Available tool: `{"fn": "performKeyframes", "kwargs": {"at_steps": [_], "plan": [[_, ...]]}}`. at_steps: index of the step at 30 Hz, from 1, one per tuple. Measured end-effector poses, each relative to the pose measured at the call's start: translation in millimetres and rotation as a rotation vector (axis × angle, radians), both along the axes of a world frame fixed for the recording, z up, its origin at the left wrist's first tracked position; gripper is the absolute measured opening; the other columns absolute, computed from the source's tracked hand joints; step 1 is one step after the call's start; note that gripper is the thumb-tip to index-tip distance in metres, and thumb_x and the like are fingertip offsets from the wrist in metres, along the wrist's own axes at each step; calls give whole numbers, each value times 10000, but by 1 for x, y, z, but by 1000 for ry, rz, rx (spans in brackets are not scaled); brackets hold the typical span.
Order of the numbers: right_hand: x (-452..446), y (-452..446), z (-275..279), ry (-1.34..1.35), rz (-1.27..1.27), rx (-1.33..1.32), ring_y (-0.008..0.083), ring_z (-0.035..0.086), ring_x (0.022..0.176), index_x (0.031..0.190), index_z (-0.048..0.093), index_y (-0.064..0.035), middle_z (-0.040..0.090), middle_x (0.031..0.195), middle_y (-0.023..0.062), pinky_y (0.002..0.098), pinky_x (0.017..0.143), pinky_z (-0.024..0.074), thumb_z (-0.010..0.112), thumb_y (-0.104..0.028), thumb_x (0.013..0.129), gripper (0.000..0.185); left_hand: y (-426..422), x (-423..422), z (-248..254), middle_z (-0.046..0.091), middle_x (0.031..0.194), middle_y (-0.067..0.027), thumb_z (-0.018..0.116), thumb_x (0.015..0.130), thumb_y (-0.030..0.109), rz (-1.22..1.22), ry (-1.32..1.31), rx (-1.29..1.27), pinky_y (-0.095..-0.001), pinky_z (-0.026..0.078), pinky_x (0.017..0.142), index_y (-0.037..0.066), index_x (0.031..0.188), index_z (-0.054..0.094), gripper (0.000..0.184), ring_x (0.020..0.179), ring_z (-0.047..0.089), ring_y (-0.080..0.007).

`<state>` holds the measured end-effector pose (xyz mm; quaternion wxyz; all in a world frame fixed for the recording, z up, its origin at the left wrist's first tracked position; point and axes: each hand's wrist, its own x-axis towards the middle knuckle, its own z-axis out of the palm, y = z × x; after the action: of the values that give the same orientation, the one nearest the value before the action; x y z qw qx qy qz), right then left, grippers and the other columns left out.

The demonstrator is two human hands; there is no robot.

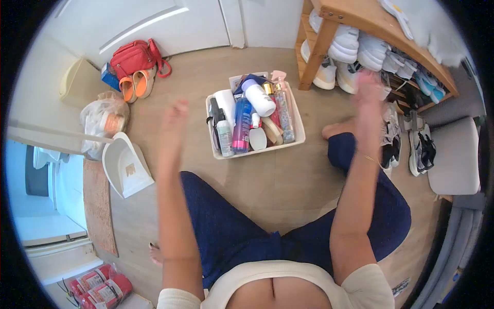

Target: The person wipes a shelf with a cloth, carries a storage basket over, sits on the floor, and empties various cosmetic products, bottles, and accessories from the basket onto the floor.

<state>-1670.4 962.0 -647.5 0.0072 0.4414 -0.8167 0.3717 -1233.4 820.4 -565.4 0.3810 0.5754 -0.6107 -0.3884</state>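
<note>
On the floor (288, 180), the white basket (280, 146) was already well filled with bottles (242, 123), though what remained I could not tell, and the left hand (176, 114), left of it, and right hand (369, 87), well right of it, were too blurred to judge wide or narrow.

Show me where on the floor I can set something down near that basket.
Bare floor lies between the white basket and the blue trousers, and between the basket and the white door. Crowded: the basket itself, packed with bottles, and the wooden rack, with shoes in and beside it.
</note>
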Motion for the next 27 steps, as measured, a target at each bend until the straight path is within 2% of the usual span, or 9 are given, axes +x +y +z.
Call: {"fn": "performKeyframes", "kwargs": {"at_steps": [1, 3, 5, 12, 15, 18, 21, 23, 27], "plan": [[24, -18, -10, -67, 91, 39, 300, 535, 1052, 1189, 473, 24, 550, 1137, 228, 378, 894, 428, 498, -381, 886, 505, -13, -6, -47, 537, 1165, -148, 410, 922, 434, -100, -308, 185, -373, 359, 933, 4, 1202, 483, 518, 1106, 471, -241], [74, -28, -27, -208, 248, 156, 356, 545, 1053, 1179, 480, 26, 552, 1112, 273, 437, 879, 426, 491, -325, 885, 458, -27, 7, -189, 512, 1216, -223, 379, 937, 368, -56, -394, -1, -405, 362, 936, 3, 1186, 490, 455, 1123, 491, -317], [92, -28, -44, -259, 210, 442, 402, 563, 966, 1085, 532, 20, 583, 996, 282, 471, 836, 434, 482, -256, 880, 347, 2, -18, -152, 600, 905, -260, 475, 873, 141, -266, -370, 84, -427, 453, 734, -58, 1049, 508, 267, 830, 585, -383], [87, -13, -49, -16, 238, 551, 426, 575, 793, 1002, 527, -3, 603, 801, 250, 483, 728, 447, 495, -204, 857, 250, 36, -34, -124, 589, 886, -277, 454, 877, 154, -191, -440, 190, -496, 423, 749, -35, 951, 491, 206, 860, 555, -451], [84, -5, -38, -63, 263, 644, 398, 578, 833, 1026, 541, -14, 600, 856, 249, 477, 733, 449, 503, -197, 857, 251, 45, -35, -127, 587, 854, -287, 461, 874, 150, -194, -449, 235, -501, 423, 739, -29, 941, 472, 192, 842, 554, -463], [110, -20, 4, 65, 151, 355, 360, 562, 925, 1066, 558, -30, 591, 1007, 190, 440, 775, 452, 537, -268, 840, 329, 41, -43, -122, 557, 970, -308, 468, 876, 157, -170, -377, 320, -481, 421, 792, -30, 1020, 469, 235, 924, 537, -451], [135, -53, 12, -43, 322, 11, 318, 528, 989, 1169, 520, -33, 559, 1098, 162, 388, 859, 414, 584, -362, 806, 494, 42, -52, -108, 487, 1132, -301, 479, 870, 148, -38, -362, -64, -446, 407, 865, -23, 1114, 463, 298, 1018, 515, -400], [155, -64, 25, 23, 351, 189, 315, 526, 998, 1175, 515, -27, 559, 1102, 167, 389, 872, 404, 597, -388, 790, 534, 40, -59, -89, 438, 1226, -239, 520, 851, 125, -29, -525, -459, -413, 386, 920, -7, 1192, 444, 374, 1076, 481, -357], [170, -73, 42, -50, 345, 367, 340, 550, 979, 1221, 464, -10, 563, 1108, 193, 397, 822, 438, 609, -418, 772, 624, 55, -74, -62, 487, 1185, -199, 549, 848, 167, -325, -434, -456, -366, 370, 945, 2, 1210, 443, 412, 1088, 480, -303]]}}
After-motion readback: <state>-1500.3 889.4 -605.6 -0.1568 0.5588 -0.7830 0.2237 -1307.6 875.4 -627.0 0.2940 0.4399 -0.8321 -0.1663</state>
